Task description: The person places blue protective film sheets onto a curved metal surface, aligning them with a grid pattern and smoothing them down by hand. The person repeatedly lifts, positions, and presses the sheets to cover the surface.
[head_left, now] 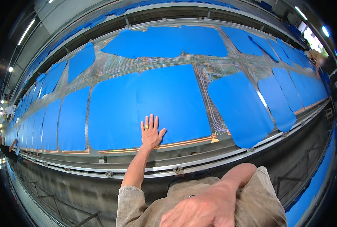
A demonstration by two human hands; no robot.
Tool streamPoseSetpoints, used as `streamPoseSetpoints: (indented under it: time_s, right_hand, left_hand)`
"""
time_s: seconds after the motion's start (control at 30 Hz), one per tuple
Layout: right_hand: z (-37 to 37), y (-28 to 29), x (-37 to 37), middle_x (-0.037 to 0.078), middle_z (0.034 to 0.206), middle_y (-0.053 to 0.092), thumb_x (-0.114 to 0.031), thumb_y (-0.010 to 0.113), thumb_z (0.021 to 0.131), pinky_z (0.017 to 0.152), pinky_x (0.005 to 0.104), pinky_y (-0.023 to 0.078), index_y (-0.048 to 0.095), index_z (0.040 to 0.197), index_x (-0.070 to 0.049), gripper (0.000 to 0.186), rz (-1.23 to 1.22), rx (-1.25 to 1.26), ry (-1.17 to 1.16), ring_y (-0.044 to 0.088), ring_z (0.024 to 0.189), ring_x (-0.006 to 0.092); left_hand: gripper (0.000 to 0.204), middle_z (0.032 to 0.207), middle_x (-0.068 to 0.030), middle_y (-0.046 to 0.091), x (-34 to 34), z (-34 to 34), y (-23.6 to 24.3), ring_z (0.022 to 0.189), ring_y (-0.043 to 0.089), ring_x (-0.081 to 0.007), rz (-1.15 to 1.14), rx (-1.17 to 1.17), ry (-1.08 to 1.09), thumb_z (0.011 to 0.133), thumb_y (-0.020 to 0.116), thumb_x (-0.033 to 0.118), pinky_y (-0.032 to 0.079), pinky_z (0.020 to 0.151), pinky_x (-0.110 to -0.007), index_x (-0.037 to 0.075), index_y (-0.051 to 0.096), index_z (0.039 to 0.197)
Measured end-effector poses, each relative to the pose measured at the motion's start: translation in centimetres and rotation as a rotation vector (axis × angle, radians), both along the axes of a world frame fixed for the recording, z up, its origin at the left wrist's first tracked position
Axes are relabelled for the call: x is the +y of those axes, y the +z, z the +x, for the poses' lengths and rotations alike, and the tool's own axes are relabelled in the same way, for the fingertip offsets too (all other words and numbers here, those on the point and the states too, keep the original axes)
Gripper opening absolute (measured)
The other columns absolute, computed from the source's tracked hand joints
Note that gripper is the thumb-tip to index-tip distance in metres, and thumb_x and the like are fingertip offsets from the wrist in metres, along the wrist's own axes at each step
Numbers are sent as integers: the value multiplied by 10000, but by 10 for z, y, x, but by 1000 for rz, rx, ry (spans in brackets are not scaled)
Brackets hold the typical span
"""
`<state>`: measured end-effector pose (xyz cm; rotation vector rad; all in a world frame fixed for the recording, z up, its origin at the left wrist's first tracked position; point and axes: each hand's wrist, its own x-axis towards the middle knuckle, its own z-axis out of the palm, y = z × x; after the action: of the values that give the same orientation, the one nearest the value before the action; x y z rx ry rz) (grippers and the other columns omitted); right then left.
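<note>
My left hand (152, 130) lies flat with its fingers spread, a yellow ring on one of them. It rests on a large blue sheet (172, 98) on the long table, close to the sheet's near edge. Another blue sheet (113, 109) adjoins this one on the left, their edges meeting along a faint seam. My right hand (198, 210) is raised close to my body at the lower edge, its back toward me. The fingers of that hand are cut off by the frame, so whether it holds anything is hidden.
A metal rail (198, 166) runs along the table's near edge. To the right, a rounded blue piece (240, 109) overhangs that edge. More blue pieces (164, 41) lie along the far side. One person (5, 149) stands at the far left, another (316, 60) at the far right.
</note>
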<state>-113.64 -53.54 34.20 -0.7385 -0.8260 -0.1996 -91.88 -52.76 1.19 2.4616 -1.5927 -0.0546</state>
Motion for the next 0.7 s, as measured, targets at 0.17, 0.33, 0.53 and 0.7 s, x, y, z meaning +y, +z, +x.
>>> streamPoseSetpoints:
  time_s: [0.17,0.33,0.53,0.7]
  right_hand:
    - [-18,-12,4,179,908,677,-169,736,765,770,419,519,676,896,67,276,36,-114,53,633,892,326]
    - [-72,-61,-60,112,929,666,-139,674,849,782,336,489,651,955,4,180,-567,461,-235,629,871,237]
    - [-248,-205,-234,138,913,673,-208,692,770,773,344,504,677,925,-22,243,-999,1297,-1815,647,846,264]
    - [-406,-284,-345,229,1014,622,-262,705,760,872,462,444,585,1063,10,423,-1178,1845,-2084,568,993,388]
  left_hand:
    - [754,1553,-138,129,-15,-9,9,1435,88,-317,126,8,1,923,381,570,58,1134,-536,94,209,1482]
    - [751,1547,-181,122,-21,-18,24,1421,140,-361,266,24,94,916,447,498,90,1117,-578,64,199,1477]
    - [463,1146,-241,579,-35,-165,61,1035,562,-379,-129,596,90,844,629,219,434,894,-445,-52,531,1207]
    - [408,1072,-143,550,-84,-290,74,807,665,-291,-202,1965,653,906,617,255,539,606,-312,-19,491,1181]
